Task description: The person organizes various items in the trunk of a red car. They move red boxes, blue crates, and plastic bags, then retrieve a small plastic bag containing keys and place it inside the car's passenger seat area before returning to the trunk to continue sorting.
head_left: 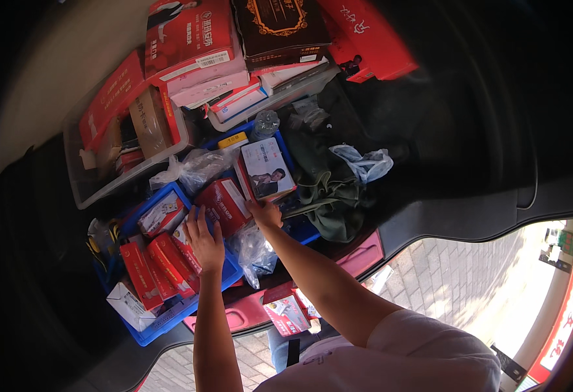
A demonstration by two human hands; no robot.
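Observation:
My left hand (203, 240) is open, fingers spread over small red boxes (164, 260) standing in a row in a blue bin (162, 325). My right hand (265, 213) is closed at the lower left corner of a white-and-red carton (265, 166) with a person pictured on top. Some of its fingers are hidden between that carton and a plain red box (223, 208) to the left. Clear plastic bags (255, 251) lie just below, between my forearms. A white-and-red box (162, 214) lies at the back of the bin.
Behind stands a clear plastic tub (87, 189) with cartons, beside a stacked red box (188, 39) and black box (280, 29). Dark green cloth (335, 209) and a white bag (365, 163) lie right. Another red-and-white box (286, 317) is near my waist, below the red trunk edge (361, 255).

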